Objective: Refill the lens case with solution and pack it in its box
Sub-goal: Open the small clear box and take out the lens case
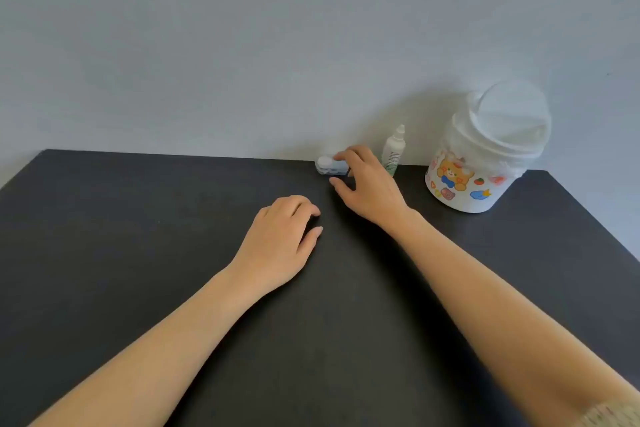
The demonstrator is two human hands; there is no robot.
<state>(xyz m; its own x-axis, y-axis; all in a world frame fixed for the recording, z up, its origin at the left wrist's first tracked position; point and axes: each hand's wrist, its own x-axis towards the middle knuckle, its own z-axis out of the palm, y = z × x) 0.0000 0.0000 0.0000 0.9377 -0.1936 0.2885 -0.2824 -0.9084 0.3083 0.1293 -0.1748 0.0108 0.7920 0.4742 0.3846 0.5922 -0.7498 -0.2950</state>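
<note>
**Right hand at the lens case by the far table edge**

Nearest the camera, two bare forearms stretch forward over the dark table (138, 253). The left hand (282, 239) rests on the table near the middle, fingers loosely curled and holding nothing. The right hand (363, 184) reaches further, to the far edge by the wall, where its fingers curl over the top of the lens case (327, 166) and the thumb lies just before it (whether the grip is already firm I cannot tell, but fingers and thumb bracket the case).

The case, a small pale blue and white piece with one round white cap showing, lies forward and slightly left of the right hand, its long axis running roughly left to right along the table's edge. The right hand is plainly the nearer; the left is well apart from it. Just beside the right hand, to its right, stands the solution bottle (394, 151), upright with its cap on. Further right sits a white tub (485, 156) with cartoon stickers. No box is clearly seen.
</note>
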